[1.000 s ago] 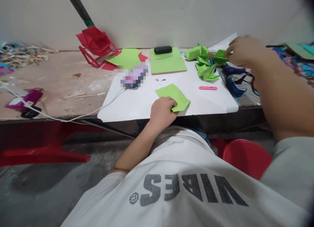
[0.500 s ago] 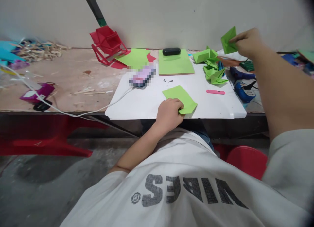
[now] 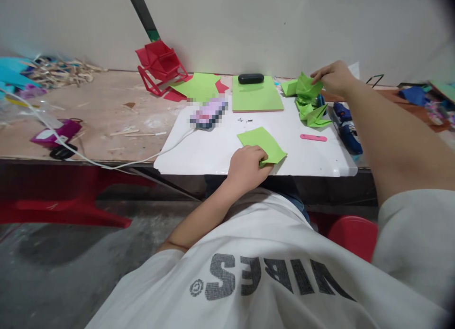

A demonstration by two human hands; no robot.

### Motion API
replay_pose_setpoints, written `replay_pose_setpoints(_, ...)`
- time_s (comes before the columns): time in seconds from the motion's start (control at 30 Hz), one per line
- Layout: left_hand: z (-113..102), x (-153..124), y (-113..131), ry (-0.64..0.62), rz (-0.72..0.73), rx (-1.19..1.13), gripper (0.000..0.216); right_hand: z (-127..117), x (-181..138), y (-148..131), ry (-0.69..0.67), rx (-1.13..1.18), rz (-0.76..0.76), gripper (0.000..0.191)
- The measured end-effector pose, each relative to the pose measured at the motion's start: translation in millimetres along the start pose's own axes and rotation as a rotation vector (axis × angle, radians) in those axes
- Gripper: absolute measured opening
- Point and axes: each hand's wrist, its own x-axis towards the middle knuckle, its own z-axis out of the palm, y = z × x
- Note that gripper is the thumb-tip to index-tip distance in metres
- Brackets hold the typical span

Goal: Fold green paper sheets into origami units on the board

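Pressed a flat, rectangular sheet of light green paper (image 3: 261,140) down at its near corner, lying askew by the front edge of the white surface (image 3: 199,153). Pinched a folded piece of light green paper (image 3: 305,86) by its upper right edge, raised directly over a heap of similar folded green pieces (image 3: 313,114) at the far right.

Bright, even indoor light comes from above. The white board (image 3: 213,151) near the centre glares mildly; the green sheet (image 3: 261,140) on it is sharp. Deep shade lies under the worktop (image 3: 106,123). Corners at 1 and 5 o'clock go dark; edges at 9 and 3 o'clock smear and bend.
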Motion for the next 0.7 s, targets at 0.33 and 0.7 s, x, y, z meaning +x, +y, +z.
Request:
replay_pose_setpoints(0.33,-0.4,0.3,-2.6,0.026,-0.009,-0.046,0.024,6.8,-26.4,-30.2,0.136,-0.016,-0.158,0.028)
replay_pose_setpoints(0.7,-7.1,-7.3,1.5,0.120,-0.136,-0.166,0.028,42.9,-173.6,-73.2,-0.499,0.255,-0.640,0.018)
